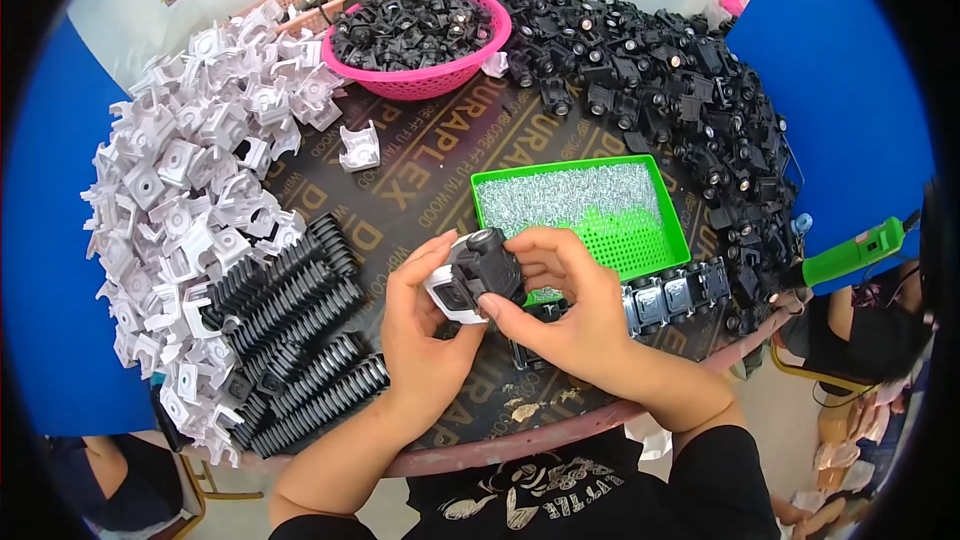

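In front of me, over the near middle of the table, my left hand (425, 335) grips a white plastic bracket (441, 285) by its left side. My right hand (575, 315) holds a black plastic housing (490, 268) with a round knob-like end on top, its thumb pressed on the front. The two parts sit together, the black one against the white one; how they join is hidden by my fingers. Just beyond my right hand lies a green tray (678, 225) with many small silver screws (570, 192).
White brackets (200, 155) pile up at left, beside rows of stacked black parts (300, 340). Black housings (640, 70) heap at far right; more fill a pink basket (420, 86). A lone white bracket (360, 147) lies mid-table. Assembled pieces (680, 295) line the right; a green electric screwdriver (855, 252) hangs beyond.
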`<state>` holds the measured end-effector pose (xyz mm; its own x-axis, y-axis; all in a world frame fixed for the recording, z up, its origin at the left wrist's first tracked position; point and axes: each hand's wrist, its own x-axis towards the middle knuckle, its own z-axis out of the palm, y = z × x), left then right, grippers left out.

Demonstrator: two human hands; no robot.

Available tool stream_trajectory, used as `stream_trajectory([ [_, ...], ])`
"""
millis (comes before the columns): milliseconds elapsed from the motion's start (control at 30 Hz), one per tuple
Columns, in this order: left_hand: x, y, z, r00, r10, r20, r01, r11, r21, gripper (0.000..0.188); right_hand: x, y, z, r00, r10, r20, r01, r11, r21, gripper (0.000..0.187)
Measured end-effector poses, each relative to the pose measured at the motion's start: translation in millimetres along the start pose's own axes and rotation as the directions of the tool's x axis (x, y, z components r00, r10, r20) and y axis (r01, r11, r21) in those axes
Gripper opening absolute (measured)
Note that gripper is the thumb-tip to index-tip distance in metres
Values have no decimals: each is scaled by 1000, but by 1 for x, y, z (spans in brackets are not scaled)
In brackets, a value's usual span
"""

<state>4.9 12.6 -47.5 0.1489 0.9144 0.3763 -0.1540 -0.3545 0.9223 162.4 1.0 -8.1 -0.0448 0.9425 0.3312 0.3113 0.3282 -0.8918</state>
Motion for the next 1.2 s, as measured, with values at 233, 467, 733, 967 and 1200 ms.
stream_trajectory([
  [233,-1,-1,1,999,16,33,-19,996,86,61,-6,-4,0,999,36,36,-37,999,36,49],
  [467,-1,10,1,998,-55,13,54,997,53,79,-7,10,1,988,-128,92,129,992,-7,47],
  [733,-3,1,-3,973,218,72,-228,958,172,72,-12,6,6,995,43,86,-70,941,331,44],
  [967,-1,-2,0,895,441,64,-437,838,326,63,-22,-6,15,993,-37,-113,61,973,221,47],
  [1200,-5,13,-9,848,512,136,-518,747,418,63,-22,-13,9,953,-286,-94,296,950,105,48],
])
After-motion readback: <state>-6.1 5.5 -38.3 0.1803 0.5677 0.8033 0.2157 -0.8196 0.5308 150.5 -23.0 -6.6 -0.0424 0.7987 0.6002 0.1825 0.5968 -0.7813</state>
